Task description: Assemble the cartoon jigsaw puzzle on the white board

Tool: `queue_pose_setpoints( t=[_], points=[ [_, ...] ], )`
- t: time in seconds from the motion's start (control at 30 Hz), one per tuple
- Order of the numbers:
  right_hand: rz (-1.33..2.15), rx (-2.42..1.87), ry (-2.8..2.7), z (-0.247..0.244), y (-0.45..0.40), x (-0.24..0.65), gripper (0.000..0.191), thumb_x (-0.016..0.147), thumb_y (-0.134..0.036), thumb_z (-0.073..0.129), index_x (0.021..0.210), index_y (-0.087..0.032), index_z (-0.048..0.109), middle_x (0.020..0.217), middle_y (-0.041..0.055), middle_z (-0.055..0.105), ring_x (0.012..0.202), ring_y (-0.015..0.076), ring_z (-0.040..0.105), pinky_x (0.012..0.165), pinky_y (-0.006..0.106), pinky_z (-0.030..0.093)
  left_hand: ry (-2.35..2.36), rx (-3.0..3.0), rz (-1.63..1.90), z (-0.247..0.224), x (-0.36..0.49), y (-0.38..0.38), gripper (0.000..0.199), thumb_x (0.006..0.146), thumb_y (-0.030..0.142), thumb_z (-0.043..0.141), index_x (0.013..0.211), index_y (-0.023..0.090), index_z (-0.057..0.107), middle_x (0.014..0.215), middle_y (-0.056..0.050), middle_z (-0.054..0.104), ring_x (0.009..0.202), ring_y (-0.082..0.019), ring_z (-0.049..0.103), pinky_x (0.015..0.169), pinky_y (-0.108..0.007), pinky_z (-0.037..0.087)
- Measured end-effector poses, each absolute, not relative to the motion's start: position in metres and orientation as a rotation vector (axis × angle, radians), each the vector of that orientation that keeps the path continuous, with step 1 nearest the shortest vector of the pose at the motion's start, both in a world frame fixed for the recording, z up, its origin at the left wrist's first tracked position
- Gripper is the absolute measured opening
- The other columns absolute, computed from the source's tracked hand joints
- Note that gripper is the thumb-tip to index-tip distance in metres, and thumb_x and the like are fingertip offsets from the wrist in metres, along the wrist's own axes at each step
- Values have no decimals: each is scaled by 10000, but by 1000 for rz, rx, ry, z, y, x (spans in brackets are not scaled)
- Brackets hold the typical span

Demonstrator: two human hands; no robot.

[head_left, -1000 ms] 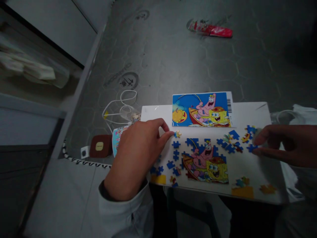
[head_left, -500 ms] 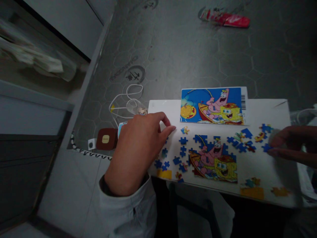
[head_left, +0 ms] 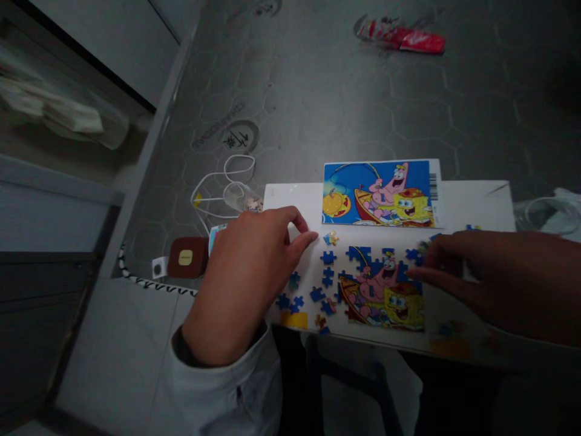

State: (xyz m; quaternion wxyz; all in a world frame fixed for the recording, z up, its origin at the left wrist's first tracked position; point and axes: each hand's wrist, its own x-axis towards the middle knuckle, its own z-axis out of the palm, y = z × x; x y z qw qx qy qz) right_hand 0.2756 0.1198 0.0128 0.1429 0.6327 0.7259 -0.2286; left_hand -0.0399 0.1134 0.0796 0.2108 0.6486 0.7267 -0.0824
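Observation:
A partly joined jigsaw puzzle [head_left: 385, 297] of cartoon figures in a boat lies on a white board [head_left: 476, 203]. Loose blue puzzle pieces [head_left: 328, 258] are scattered to its left. My left hand [head_left: 254, 260] hovers over the board's left side, thumb and forefinger loosely curved, with nothing visible between them. At the puzzle's upper right edge is my right hand [head_left: 481, 278], thumb and forefinger pinched; the puzzle piece in them can hardly be made out. This hand covers most pieces on the right. Behind the puzzle lies the picture card [head_left: 376, 194] with the same scene.
A brown box [head_left: 187, 257] and a white cable [head_left: 213, 175] are left of the board. A clear plastic container [head_left: 547, 215] stands at the right. Farther off, a red wrapper [head_left: 420, 41] lies on the dark patterned surface. A chair or stool frame [head_left: 349, 381] shows below.
My right hand has moved left from the loose pieces at the far right to the puzzle's upper right edge. My left hand keeps its pose. The whole view has shifted slightly.

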Motion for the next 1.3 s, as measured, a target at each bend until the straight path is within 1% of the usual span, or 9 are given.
queue_pose_setpoints(
  t=[0.1, 0.2, 0.37, 0.47, 0.73, 0.93, 1.03, 1.17, 1.3],
  points=[
    [-546, 1628, 1995, 30, 118, 230, 552, 839, -866, 596, 810, -327, 715, 620, 57, 650, 502, 228, 524, 570, 406, 356, 2008, 1813, -231, 79, -39, 114, 191, 1049, 479, 737, 1090, 341, 862, 872, -8, 818, 730, -235, 683, 678, -373, 330],
    [-458, 1572, 2136, 32, 117, 214, 450, 862, -768, 685, 841, -319, 717, 617, 33, 640, 513, 212, 509, 546, 375, 289, 2002, 1825, -238, 77, -38, 115, 198, 1045, 487, 740, 1094, 340, 863, 867, -11, 821, 733, -240, 684, 677, -367, 329],
    [-553, 1547, 2103, 28, 116, 217, 332, 924, -618, 744, 863, -291, 739, 770, 67, 758, 603, 251, 627, 547, 379, 313, 2010, 1824, -246, 76, -37, 116, 203, 1043, 475, 730, 1119, 347, 867, 878, -25, 825, 722, -253, 673, 668, -369, 318],
    [-591, 1520, 2070, 31, 117, 219, 314, 940, -608, 745, 891, -298, 751, 792, 71, 774, 627, 261, 651, 562, 376, 323, 2015, 1822, -258, 77, -37, 116, 204, 1037, 481, 732, 1113, 348, 865, 875, -25, 821, 724, -257, 673, 673, -372, 322],
    [-504, 1499, 2231, 37, 116, 217, 328, 949, -613, 676, 1056, -319, 774, 756, 67, 755, 598, 266, 621, 545, 362, 277, 2006, 1827, -250, 77, -35, 114, 192, 1039, 472, 722, 1104, 354, 860, 851, -13, 813, 754, -268, 686, 687, -375, 339],
    [-477, 1424, 2320, 42, 115, 207, 227, 1009, -434, 586, 1087, -315, 762, 764, 73, 776, 597, 278, 647, 529, 348, 232, 2001, 1834, -255, 75, -35, 115, 197, 1041, 479, 725, 1121, 358, 858, 872, -14, 817, 754, -267, 690, 692, -378, 349],
    [-484, 1446, 2281, 41, 116, 212, 185, 982, -385, 630, 1081, -306, 766, 779, 79, 789, 617, 290, 686, 519, 340, 260, 2007, 1842, -241, 75, -35, 116, 196, 1038, 486, 725, 1110, 362, 859, 863, -11, 816, 755, -268, 692, 686, -375, 349],
    [-473, 1472, 2252, 39, 118, 220, 203, 923, -417, 730, 1075, -300, 793, 795, 82, 803, 598, 279, 681, 501, 331, 277, 2004, 1836, -245, 75, -35, 116, 200, 1035, 479, 724, 1107, 357, 864, 848, -12, 813, 742, -261, 689, 681, -379, 347],
    [-425, 1439, 2299, 39, 117, 221, 221, 916, -417, 718, 1087, -299, 793, 851, 89, 829, 595, 282, 681, 497, 333, 259, 2007, 1827, -260, 77, -35, 115, 198, 1033, 468, 724, 1110, 355, 866, 857, -15, 815, 743, -259, 695, 685, -382, 348]
  ],
)
